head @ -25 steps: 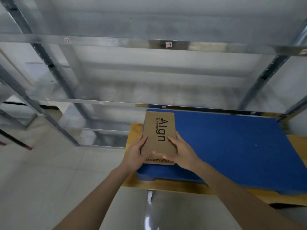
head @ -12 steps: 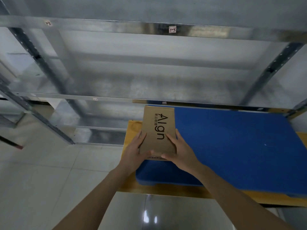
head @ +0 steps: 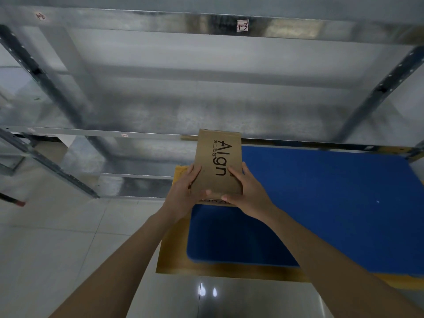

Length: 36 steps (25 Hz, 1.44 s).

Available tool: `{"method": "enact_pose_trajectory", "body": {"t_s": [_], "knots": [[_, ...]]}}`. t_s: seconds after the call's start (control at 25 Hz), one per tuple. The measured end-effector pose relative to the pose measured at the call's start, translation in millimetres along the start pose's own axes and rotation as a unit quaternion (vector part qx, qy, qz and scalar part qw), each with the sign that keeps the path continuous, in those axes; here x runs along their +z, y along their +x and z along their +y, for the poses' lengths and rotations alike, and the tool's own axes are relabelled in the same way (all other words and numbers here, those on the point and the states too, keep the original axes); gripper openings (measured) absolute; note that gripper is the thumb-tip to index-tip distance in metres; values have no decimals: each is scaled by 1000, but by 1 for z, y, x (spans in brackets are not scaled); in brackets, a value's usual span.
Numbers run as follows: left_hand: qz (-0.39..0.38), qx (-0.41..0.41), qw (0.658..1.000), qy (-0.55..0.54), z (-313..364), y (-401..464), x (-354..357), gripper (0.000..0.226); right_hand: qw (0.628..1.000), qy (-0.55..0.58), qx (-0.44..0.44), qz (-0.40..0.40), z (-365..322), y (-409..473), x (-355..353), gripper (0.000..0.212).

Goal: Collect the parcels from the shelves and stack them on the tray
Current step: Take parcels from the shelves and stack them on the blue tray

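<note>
Now higher than before, parcel (head: 218, 166) gripped between left hand (head: 183, 193) and right hand (head: 247, 191), above tray (head: 321, 203).

brown parcel (head: 218, 165) printed "Algn", frame centre, gripped both sides | left hand (head: 182, 191) on its left edge, right hand (head: 246, 191) on right edge, thumbs at near end | blue tray (head: 321, 203) lower right on yellow-brown board (head: 179, 260) | metal shelves (head: 160, 106) across top | tiled floor (head: 57, 249) lower left
</note>
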<state>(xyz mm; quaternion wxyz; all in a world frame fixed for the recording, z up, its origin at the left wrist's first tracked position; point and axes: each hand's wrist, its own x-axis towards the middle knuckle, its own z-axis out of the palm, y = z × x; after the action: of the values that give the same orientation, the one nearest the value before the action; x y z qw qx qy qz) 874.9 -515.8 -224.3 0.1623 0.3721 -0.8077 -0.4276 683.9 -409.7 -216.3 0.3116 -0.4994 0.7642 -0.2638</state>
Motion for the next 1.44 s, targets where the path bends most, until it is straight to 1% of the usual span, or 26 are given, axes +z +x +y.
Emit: {"method": "enact_pose_trajectory", "body": {"t_s": [0.16,0.36,0.6,0.76,1.0,1.16,1.32,1.44], "knots": [[1,-2,1000,-4,-1,12,-3,81,1000,2,0,-1,2,14,-4,93],[3,-5,1000,-18,3,21,-2,76,1000,5,6,-2,3,25,-8,94],[13,-3,1000,24,1,30,-1,82,1000,3,6,-8,0,29,-16,92],[17,-9,999,25,1,34,0,81,1000,16,2,-11,0,32,-20,92],[11,-23,998,55,-5,40,2,85,999,29,-16,-7,0,35,-21,91],[17,-14,999,44,2,41,-6,85,999,31,-10,-17,-11,35,-28,91],[-3,-26,998,49,2,36,6,85,999,34,4,-20,0,26,-22,90],[-1,-39,999,27,2,35,6,83,999,23,-19,-12,-4,26,-20,88]]}}
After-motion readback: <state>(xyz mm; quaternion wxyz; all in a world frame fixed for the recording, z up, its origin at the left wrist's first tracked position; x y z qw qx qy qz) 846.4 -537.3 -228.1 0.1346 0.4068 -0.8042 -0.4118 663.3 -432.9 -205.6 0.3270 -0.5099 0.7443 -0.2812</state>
